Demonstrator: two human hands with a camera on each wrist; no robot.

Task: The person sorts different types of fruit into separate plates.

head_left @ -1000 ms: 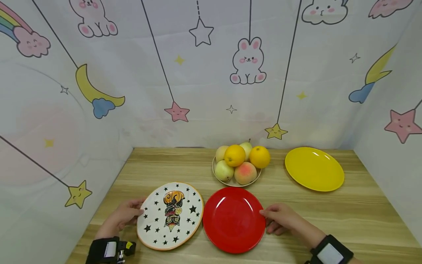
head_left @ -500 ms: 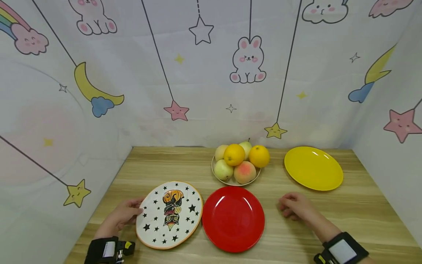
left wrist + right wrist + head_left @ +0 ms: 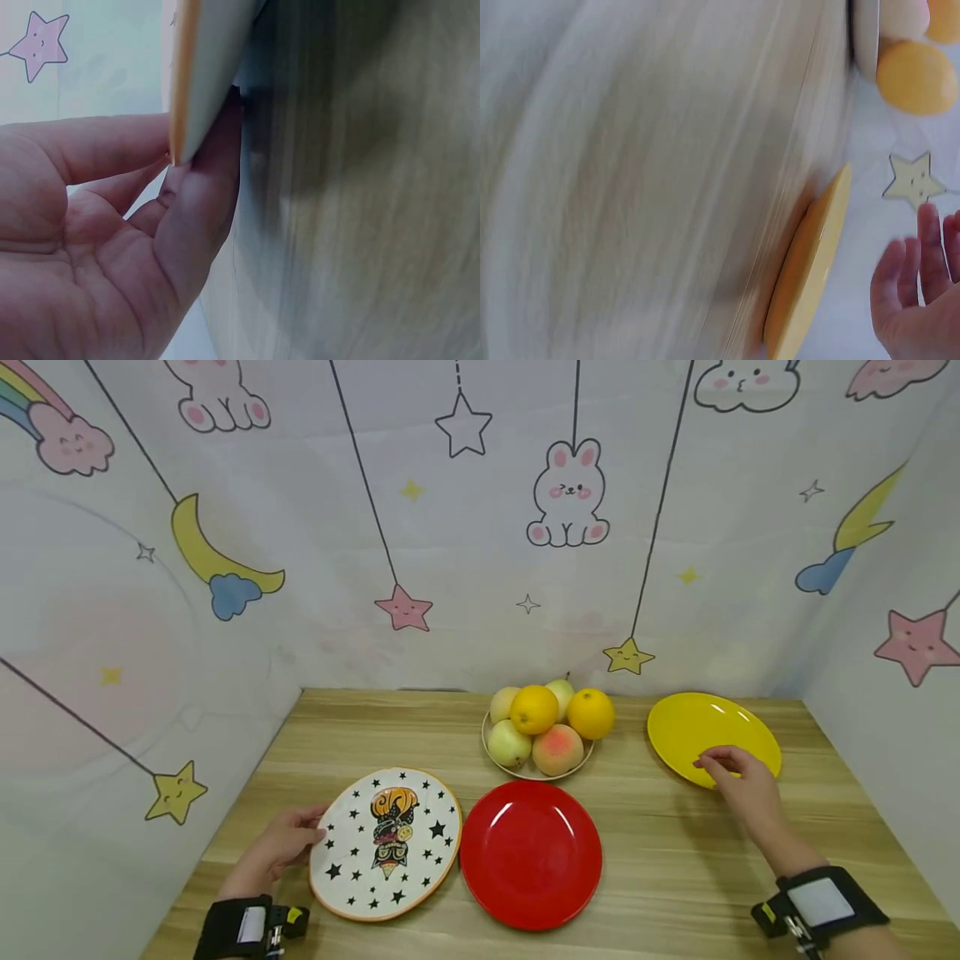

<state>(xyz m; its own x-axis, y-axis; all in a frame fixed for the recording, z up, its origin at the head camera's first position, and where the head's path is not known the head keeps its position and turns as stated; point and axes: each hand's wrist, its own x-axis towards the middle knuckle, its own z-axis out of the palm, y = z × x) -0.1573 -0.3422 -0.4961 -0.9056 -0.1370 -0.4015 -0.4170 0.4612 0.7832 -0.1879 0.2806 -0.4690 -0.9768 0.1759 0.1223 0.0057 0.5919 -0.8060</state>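
My left hand (image 3: 288, 839) pinches the left rim of a white plate (image 3: 352, 827) with black stars, a cartoon figure and an orange edge. In the left wrist view the thumb lies on the plate's face and the fingers (image 3: 206, 202) are under its rim (image 3: 184, 90). Beside it, to the right, lies a red plate (image 3: 531, 860). My right hand (image 3: 746, 785) holds nothing, its fingers loosely bent, and overlaps the near edge of a yellow plate (image 3: 705, 731) in the head view. From the right wrist, the fingers (image 3: 930, 255) appear apart from the yellow plate (image 3: 810, 270).
A bowl (image 3: 536, 772) of fruit stands behind the red plate, with oranges (image 3: 591, 714), a peach (image 3: 557, 750) and pears (image 3: 509, 743). Cloth walls (image 3: 465, 543) printed with cartoons enclose the wooden table (image 3: 637, 893) at the back and sides.
My right hand has let go of the red plate's right rim and moved right and away from me to the yellow plate. The left hand still holds the star plate in place.
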